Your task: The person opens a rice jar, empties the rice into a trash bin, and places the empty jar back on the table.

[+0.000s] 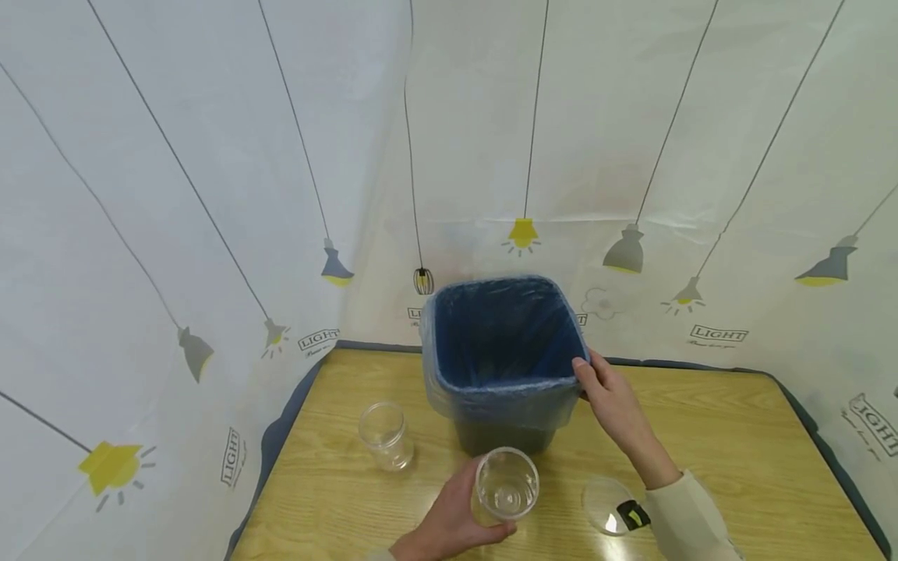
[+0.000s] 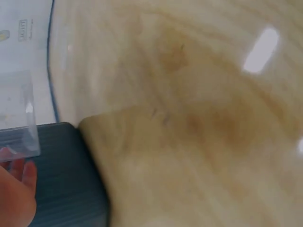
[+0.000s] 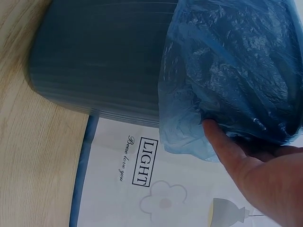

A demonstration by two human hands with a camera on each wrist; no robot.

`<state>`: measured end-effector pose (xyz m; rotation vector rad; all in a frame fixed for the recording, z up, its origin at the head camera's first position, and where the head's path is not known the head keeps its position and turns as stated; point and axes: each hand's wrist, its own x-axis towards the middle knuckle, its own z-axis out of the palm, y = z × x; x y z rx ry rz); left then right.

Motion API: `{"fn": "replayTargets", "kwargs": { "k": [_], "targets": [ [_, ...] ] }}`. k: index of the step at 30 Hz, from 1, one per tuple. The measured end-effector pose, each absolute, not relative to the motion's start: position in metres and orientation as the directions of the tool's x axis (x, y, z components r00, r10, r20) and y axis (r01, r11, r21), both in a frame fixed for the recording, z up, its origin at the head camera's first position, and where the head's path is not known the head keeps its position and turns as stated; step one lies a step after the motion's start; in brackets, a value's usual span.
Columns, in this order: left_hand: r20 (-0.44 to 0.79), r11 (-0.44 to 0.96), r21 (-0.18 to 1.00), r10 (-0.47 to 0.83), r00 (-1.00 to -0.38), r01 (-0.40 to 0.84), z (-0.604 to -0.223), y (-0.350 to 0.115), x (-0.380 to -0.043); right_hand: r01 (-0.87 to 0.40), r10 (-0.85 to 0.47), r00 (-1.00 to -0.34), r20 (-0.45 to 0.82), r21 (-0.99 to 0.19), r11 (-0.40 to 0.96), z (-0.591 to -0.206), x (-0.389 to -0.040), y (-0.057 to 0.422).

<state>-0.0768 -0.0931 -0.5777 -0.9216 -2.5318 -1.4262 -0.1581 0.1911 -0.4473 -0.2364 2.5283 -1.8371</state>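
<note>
A dark bin (image 1: 501, 438) stands upright on the wooden table, lined with a translucent blue bag (image 1: 505, 401) folded out over its rim. My right hand (image 1: 620, 409) grips the bin's right front corner, thumb over the rim. In the right wrist view that thumb presses the blue bag (image 3: 227, 71), while the other fingers are partly hidden. Just in front of the bin, my left hand (image 1: 452, 518) holds a clear plastic cup (image 1: 507, 487), its mouth facing up. The left wrist view catches this cup (image 2: 19, 113) at its edge, with fingertips around it.
Left of the bin stands a second clear cup (image 1: 387, 438). A round clear lid (image 1: 603, 506) lies at the front right, beside a small black and yellow patch (image 1: 634, 515) by the right sleeve. Behind the table (image 1: 758, 452) hangs a white sheet (image 1: 463, 156) printed with lamps.
</note>
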Motion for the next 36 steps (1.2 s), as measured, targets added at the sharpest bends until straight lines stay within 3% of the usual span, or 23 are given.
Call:
{"fn": "replayTargets", "kwargs": {
  "k": [4, 13, 26, 33, 36],
  "targets": [
    [0.285, 0.408, 0.773, 0.459, -0.841, 0.485, -0.595, -0.088, -0.078, -0.116, -0.125, -0.989, 0.083, -0.951, 0.286, -0.446, -0.158, 0.191],
    [0.220, 0.450, 0.764, 0.492, -0.842, 0.463, -0.616, -0.083, -0.081, -0.107, -0.084, -0.993, 0.089, -0.963, 0.249, -0.452, -0.155, 0.190],
    [0.231, 0.460, 0.754, 0.481, -0.845, 0.468, -0.627, -0.089, -0.079, -0.355, -0.164, -0.934, 0.316, -0.864, 0.357, -0.478, -0.154, 0.196],
    [0.283, 0.452, 0.761, 0.415, -0.865, 0.466, -0.624, -0.111, -0.060, -0.207, -0.121, -0.978, 0.171, -0.882, 0.424, -0.493, -0.126, 0.214],
    [0.373, 0.478, 0.702, 0.384, -0.845, 0.528, -0.612, -0.123, -0.053, -0.147, -0.090, -0.989, 0.118, -0.870, 0.470, -0.499, -0.111, 0.228]
  ]
}}
